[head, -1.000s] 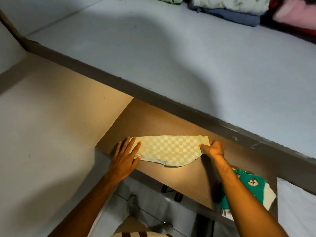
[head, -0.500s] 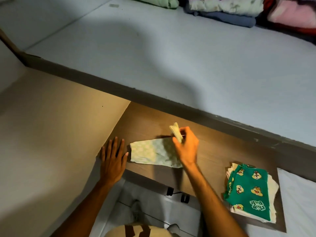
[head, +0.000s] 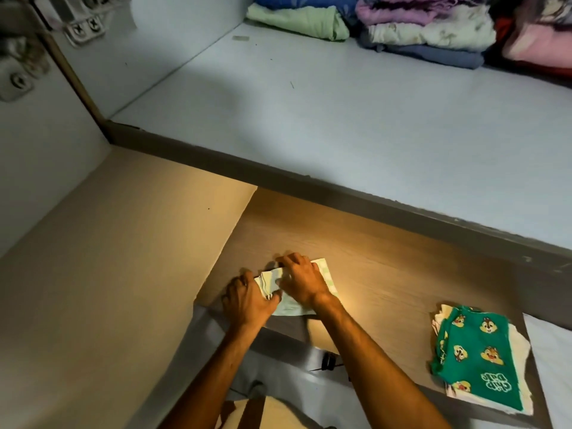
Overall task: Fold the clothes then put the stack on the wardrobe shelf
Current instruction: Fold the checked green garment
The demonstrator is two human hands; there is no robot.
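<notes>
A small pale green checked cloth (head: 326,275) lies folded over on the wooden board (head: 387,274), near its left front corner. My left hand (head: 247,300) grips the cloth's bunched left end between thumb and fingers. My right hand (head: 301,281) lies on top of the cloth with its fingers curled over the folded edge, hiding most of the fabric. A folded stack (head: 478,357) topped by a green garment printed with cartoon chipmunks sits at the board's right front. Above and behind the board runs the light grey wardrobe shelf (head: 309,119).
Folded clothes fill the back right of the shelf: a light green piece (head: 297,21), a cream and blue pile (head: 433,41), pink fabric (head: 538,48). A beige side panel (head: 108,258) bounds the board on the left. Door hinges (head: 83,29) sit at the top left.
My right hand carried the cloth's right end over to the left, folding it in half. My left hand moved from beside the cloth onto its left end. The camera view tilted up.
</notes>
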